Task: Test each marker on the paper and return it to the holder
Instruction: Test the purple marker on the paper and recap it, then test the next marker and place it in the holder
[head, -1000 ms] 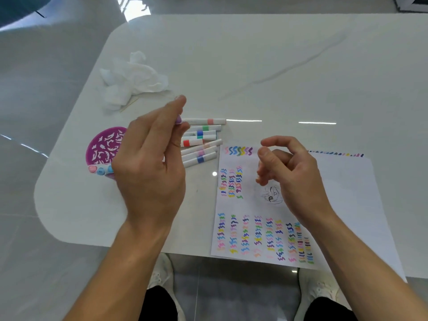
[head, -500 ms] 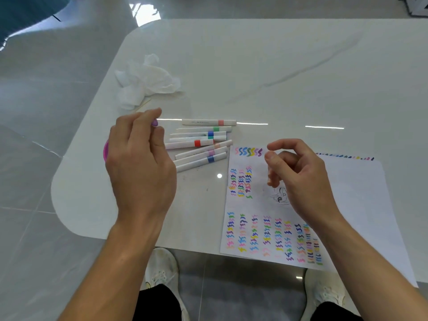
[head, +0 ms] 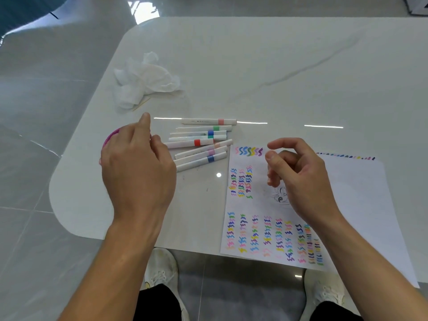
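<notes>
Eight markers (head: 201, 142) lay loose on the table (head: 278, 66), between the purple holder (head: 110, 137) and the scribbled paper (head: 254, 228). The left hand (head: 139, 172) covered the holder, fingers bunched; whether it pinched a marker could not be told. The right hand (head: 298, 179) hovered over the paper, loosely curled, empty. This looked like a drop-off into the holder; the next move called for picking up a loose marker and uncapping it.

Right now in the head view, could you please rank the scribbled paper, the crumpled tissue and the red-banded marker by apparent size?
1. scribbled paper
2. crumpled tissue
3. red-banded marker
The paper lies nearest, yet is clearly largest.
</notes>
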`<move>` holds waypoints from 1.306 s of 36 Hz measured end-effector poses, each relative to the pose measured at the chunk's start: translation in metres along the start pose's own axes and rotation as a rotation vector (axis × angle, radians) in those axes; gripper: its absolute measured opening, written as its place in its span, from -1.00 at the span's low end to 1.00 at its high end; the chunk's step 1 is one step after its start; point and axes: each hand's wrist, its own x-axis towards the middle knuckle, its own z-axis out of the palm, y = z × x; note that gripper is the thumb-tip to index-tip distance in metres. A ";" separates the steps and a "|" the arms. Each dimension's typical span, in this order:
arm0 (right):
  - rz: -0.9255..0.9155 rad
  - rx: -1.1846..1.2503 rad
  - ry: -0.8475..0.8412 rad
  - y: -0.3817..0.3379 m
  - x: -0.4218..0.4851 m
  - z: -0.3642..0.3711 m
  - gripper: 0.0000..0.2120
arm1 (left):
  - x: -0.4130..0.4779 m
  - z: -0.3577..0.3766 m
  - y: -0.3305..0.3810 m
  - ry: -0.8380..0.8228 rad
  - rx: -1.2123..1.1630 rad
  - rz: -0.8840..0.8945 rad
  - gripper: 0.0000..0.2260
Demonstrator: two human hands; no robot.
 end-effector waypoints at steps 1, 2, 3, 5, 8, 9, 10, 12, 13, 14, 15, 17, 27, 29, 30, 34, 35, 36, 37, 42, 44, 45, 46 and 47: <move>0.001 0.002 0.001 0.000 0.000 0.000 -0.90 | -0.001 0.000 0.001 0.001 0.005 0.005 -0.62; 0.000 0.002 0.003 0.000 0.000 -0.001 -0.90 | -0.001 0.000 0.001 0.006 0.007 0.013 -0.61; 0.000 0.001 0.004 0.000 0.000 -0.001 -0.91 | -0.001 0.000 0.002 0.013 0.005 0.023 -0.60; 0.002 0.003 0.003 0.000 0.000 0.000 -0.91 | -0.002 0.000 0.003 0.034 -0.024 0.058 -0.59; 0.001 0.000 -0.002 0.000 0.000 0.000 -0.91 | -0.004 0.001 0.005 0.069 -0.085 0.178 -0.62; 0.000 -0.007 -0.004 0.000 0.000 0.000 -0.91 | -0.005 0.002 0.006 0.077 -0.098 0.226 -0.63; -0.002 -0.009 -0.006 0.000 0.000 0.000 -0.91 | -0.006 0.003 0.007 0.083 -0.108 0.272 -0.64; -0.004 -0.004 -0.005 0.000 0.000 -0.001 -0.91 | -0.009 0.006 0.010 0.092 -0.130 0.341 -0.68; -0.004 -0.001 -0.005 -0.001 0.000 -0.001 -0.91 | -0.010 0.008 0.012 0.089 -0.144 0.364 -0.69; -0.005 0.000 -0.005 -0.001 0.000 -0.001 -0.91 | -0.011 0.009 0.014 0.078 -0.156 0.385 -0.72; -0.005 0.001 -0.006 -0.001 0.000 -0.002 -0.91 | -0.013 0.011 0.015 0.057 -0.163 0.408 -0.74; -0.003 0.001 -0.005 0.000 0.000 -0.002 -0.91 | -0.015 0.017 0.018 -0.022 -0.157 0.446 -0.79; 0.001 -0.002 0.003 0.000 0.000 -0.007 -0.90 | -0.021 0.047 0.010 -0.382 0.059 0.305 -0.71; 0.001 -0.003 0.001 0.000 0.001 -0.008 -0.90 | -0.021 0.051 0.012 -0.410 0.080 0.267 -0.67; 0.002 0.001 -0.001 -0.001 0.000 -0.009 -0.91 | -0.021 0.052 0.013 -0.418 0.089 0.256 -0.67; 0.005 0.005 -0.011 0.000 -0.001 -0.010 -0.93 | -0.026 0.050 0.019 -0.415 0.109 0.230 -0.77; 0.003 -0.002 -0.016 0.000 -0.001 -0.010 -0.93 | -0.026 0.050 0.018 -0.421 0.121 0.219 -0.78; 0.004 -0.006 -0.022 -0.001 -0.001 -0.009 -0.93 | -0.026 0.049 0.017 -0.429 0.136 0.209 -0.79; 0.006 -0.007 -0.026 -0.001 -0.001 -0.009 -0.93 | -0.026 0.050 0.016 -0.437 0.153 0.202 -0.80; 0.036 -0.006 -0.028 0.001 0.000 -0.016 -0.94 | -0.024 0.051 0.024 -0.465 0.204 0.210 -0.83; 0.049 -0.009 -0.046 0.003 -0.001 -0.014 -0.95 | -0.025 0.047 0.026 -0.423 0.182 0.211 -0.83; 0.054 -0.020 -0.058 0.004 -0.003 -0.013 -0.95 | -0.025 0.046 0.026 -0.394 0.156 0.217 -0.83; 0.059 -0.036 -0.072 0.006 -0.004 -0.012 -0.95 | -0.026 0.044 0.026 -0.368 0.122 0.223 -0.84; 0.062 -0.050 -0.083 0.007 -0.006 -0.011 -0.95 | -0.026 0.044 0.027 -0.358 0.075 0.223 -0.84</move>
